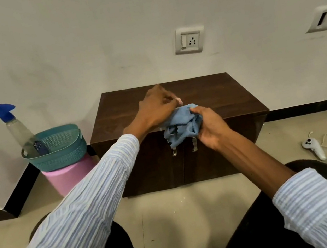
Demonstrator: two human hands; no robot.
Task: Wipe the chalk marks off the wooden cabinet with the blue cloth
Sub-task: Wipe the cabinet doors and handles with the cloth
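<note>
Off on the far left, a clear spray bottle with a blue trigger head [15, 130] leans inside a teal perforated plastic basket [58, 151], and that basket sits on top of a round pink stool [69, 177] in the corner. Just beside it, against the white wall, stands the low dark brown wooden cabinet [219, 100], two doors on the front with small metal handles [174, 151].

Moving across to the middle: the person's left hand [155, 107], coming out of a blue-and-white striped sleeve [84, 203], hovers over the cabinet top with the fingers curled and pinched together near the upper edge of the crumpled light blue cloth [180, 127]. It looks like the fingertips are touching or nipping the cloth's top, but the back of the hand hides the contact, so hard to say how firm that hold is. A small pale pink thing shows at one fingertip, too small to tell what it is.

The cloth itself is bunched up between both hands, right over the front edge of the cabinet, with a loose corner hanging down over the door handles.

Right hand [208, 124] is the clear one: fingers wrapped closed around the right side of the wad, thumb on top, properly gripping it.

Further right on the tiled floor, well apart from the cabinet, lies a white handheld controller [313, 147] with a looped cord.

Can't make out chalk marks on the wood from this angle.
</note>
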